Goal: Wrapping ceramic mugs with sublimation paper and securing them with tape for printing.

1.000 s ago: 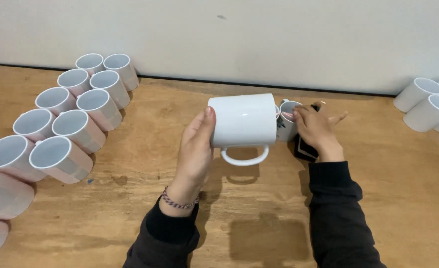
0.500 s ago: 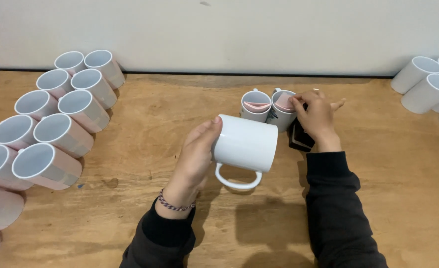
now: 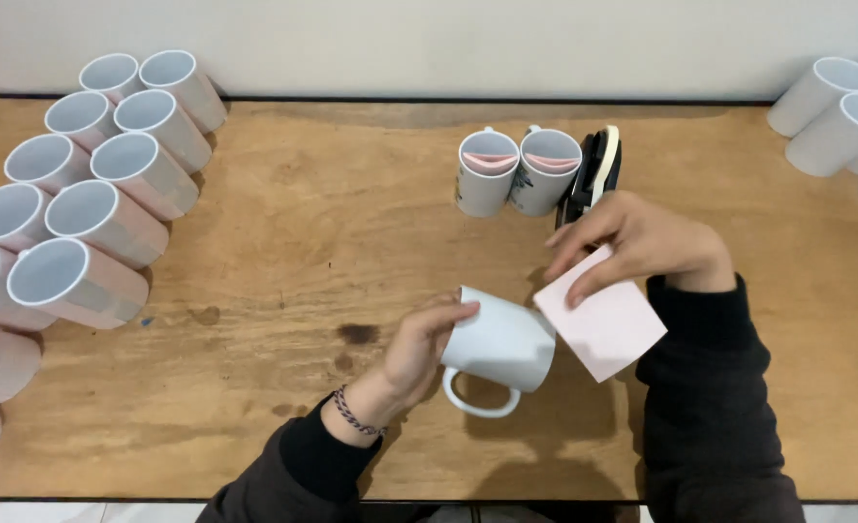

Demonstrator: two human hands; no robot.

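Wooden table (image 3: 283, 242), seen from above. Left hand (image 3: 419, 349) holds one white mug (image 3: 501, 341) on its side just above the table, handle hanging down toward the person; fingers clamped on the mug's rim end. Right hand (image 3: 642, 242) holds one pale pink sheet (image 3: 601, 324), fingers pinched on its upper edge, the sheet's left edge touching the mug's far end.

Behind the hands, mid-table: two upright white mugs (image 3: 518, 172) standing side by side and touching, each with one pink sheet curled inside. Just to their right, one black tape dispenser (image 3: 593, 172) with a pale roll, partly hidden by the right hand.

Left side of table: a stack of mugs lying on their sides (image 3: 90, 208), mouths facing the camera. Eight open mouths counted, in rows; several show a pinkish wrap around the body. Below them at the left edge, two more pinkish cylinders, cut off by the frame, so cannot tell what they are for sure.

Far right corner: another group of white mugs (image 3: 841, 116) on their sides, at least four visible, cut off by the frame edge.

Both sleeves dark; one braided bracelet (image 3: 356, 415) on the left wrist.
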